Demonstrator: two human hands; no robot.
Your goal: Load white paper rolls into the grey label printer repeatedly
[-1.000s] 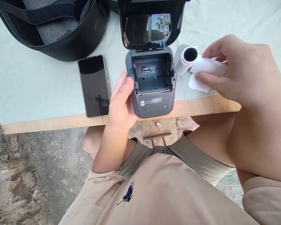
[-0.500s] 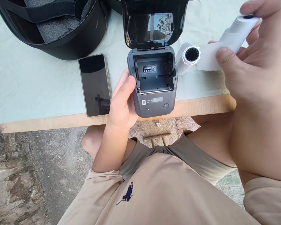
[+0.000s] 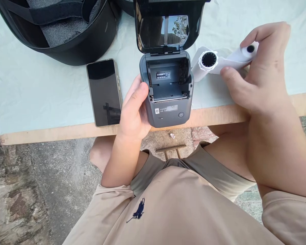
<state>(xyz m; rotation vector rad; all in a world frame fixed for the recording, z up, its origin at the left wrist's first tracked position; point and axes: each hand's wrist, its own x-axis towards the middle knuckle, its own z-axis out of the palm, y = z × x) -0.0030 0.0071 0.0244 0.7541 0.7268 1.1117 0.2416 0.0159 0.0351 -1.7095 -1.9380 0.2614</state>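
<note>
My left hand (image 3: 136, 105) is wrapped round the left side of a small dark grey label printer (image 3: 168, 112) at the table's front edge. The printer's glossy black lid (image 3: 168, 30) stands open, baring a paper bay with a small printed sticker inside. To its right, my right hand (image 3: 260, 68) is closed on a white paper roll (image 3: 241, 56) with a dark core, fingers over the top and thumb on the loose paper. Between the printer and that hand lies another white roll (image 3: 201, 69), its black toothed core end facing me; the loose paper reaches up to it.
A smartphone (image 3: 104, 93) with a dark screen lies left of the printer. An unzipped black case (image 3: 76, 51) with grey foam and a strap stands at the back left. The table's wooden edge (image 3: 53, 134) runs in front, above my knees.
My right hand has come down and to the left with the paper roll, nearer the other roll. The left hand and the printer have stayed almost still.
</note>
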